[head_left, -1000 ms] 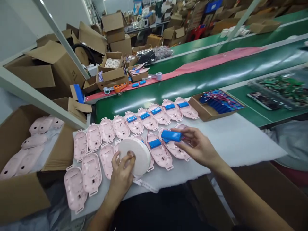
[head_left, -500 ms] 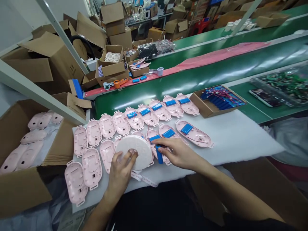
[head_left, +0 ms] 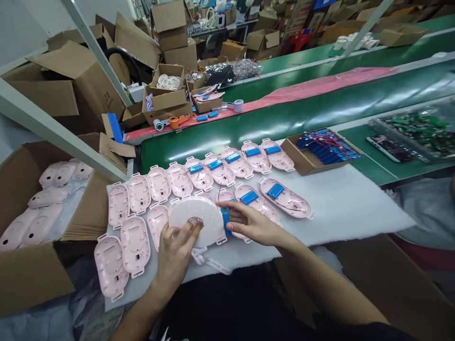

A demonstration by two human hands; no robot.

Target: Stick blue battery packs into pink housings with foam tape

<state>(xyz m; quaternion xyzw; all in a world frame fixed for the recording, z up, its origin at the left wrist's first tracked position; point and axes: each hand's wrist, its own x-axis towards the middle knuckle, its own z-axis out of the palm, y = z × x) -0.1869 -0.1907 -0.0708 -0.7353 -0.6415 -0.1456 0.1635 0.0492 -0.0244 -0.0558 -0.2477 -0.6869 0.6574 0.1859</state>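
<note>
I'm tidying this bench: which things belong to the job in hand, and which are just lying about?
Seem part of the job:
white roll, in the left hand
blue pack, in the right hand
pink shells
box of wired blue packs

Probably just lying about:
phone
orange item

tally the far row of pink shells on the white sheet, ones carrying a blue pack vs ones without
Pink shells with a blue pack: 5
Bare pink shells: 4
Total in the far row: 9 pink shells
</note>
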